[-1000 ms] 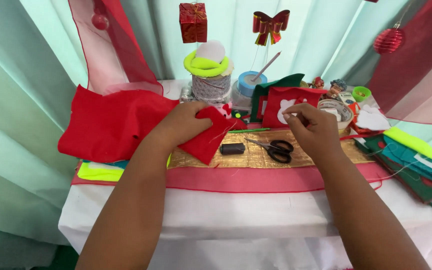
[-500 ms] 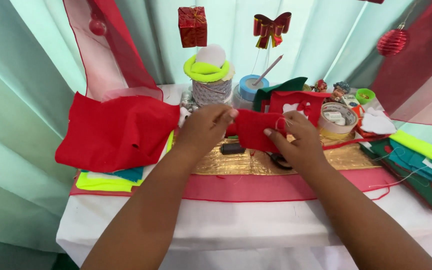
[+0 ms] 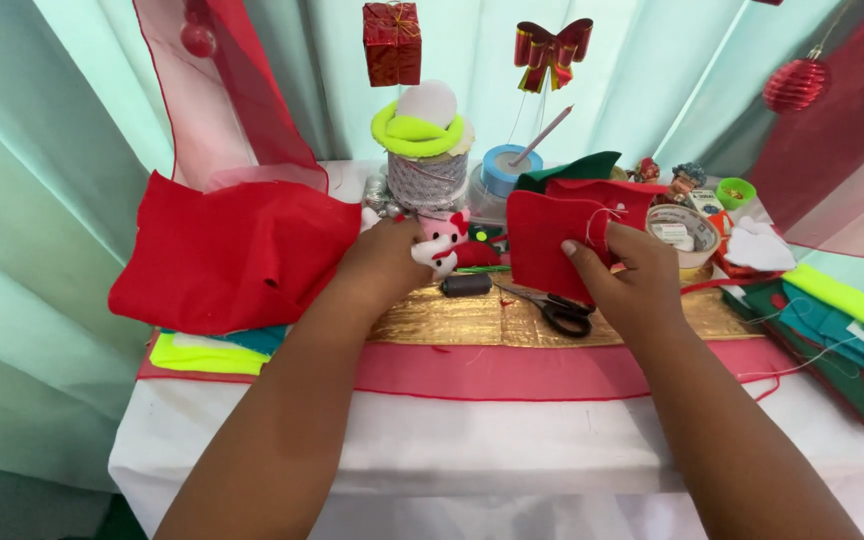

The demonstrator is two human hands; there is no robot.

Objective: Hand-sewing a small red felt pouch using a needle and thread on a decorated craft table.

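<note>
Head view, the only one.

Right hand (image 3: 627, 275) is closed in a pinch on a small red felt piece (image 3: 547, 250), thumb on the near face, fingers behind. The piece is held upright, clear of the surface, face toward the camera, which looks like a hold for inspecting it or working on its edge. A white thread (image 3: 604, 222) loops at its top right corner near the fingertips; no needle that I can make out.

Left hand (image 3: 387, 262) reaches forward, fingers curled around a small white-and-red toy figure (image 3: 442, 245). Grip looks loosely closed on it. Can't tell if the toy is lifted or resting.

On the surface (image 3: 512, 440), a white cloth with a pink band and a gold runner (image 3: 472, 322) across the working area:
- black spool (image 3: 466, 284) and scissors (image 3: 557, 308) on the runner, just in front of the hands, within easy reach
- big red felt sheet (image 3: 237, 255) at left, piled over yellow and teal sheets
- stack of green and yellow felt (image 3: 842, 330) at right edge
- tape roll (image 3: 685, 238) just behind the right hand
- lace spool with a yellow ring (image 3: 417, 150) and a blue roll (image 3: 505, 168) at the back

Hung above on the curtain: red gift box (image 3: 392, 42), red bow (image 3: 552, 50), red ball (image 3: 797, 85).
</note>
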